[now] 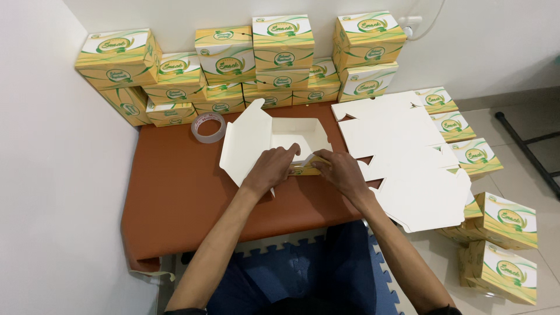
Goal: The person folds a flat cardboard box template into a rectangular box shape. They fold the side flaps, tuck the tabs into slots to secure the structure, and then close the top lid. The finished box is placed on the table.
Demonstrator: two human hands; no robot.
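Observation:
A half-folded white cardboard box (274,133) lies open on the brown table (175,186), its lid flap spread to the left and its yellow-green printed side showing at the near wall. My left hand (273,168) presses down on the box's near wall. My right hand (337,169) pinches the same wall's right corner, fingers closed on the yellow flap. Both hands touch each other's side of the box at its front edge.
Finished yellow, green and white boxes (256,58) stand stacked along the back wall. Flat unfolded box blanks (408,157) fan out at the right. A tape roll (208,126) lies left of the box. More boxes (501,245) sit on the floor at right.

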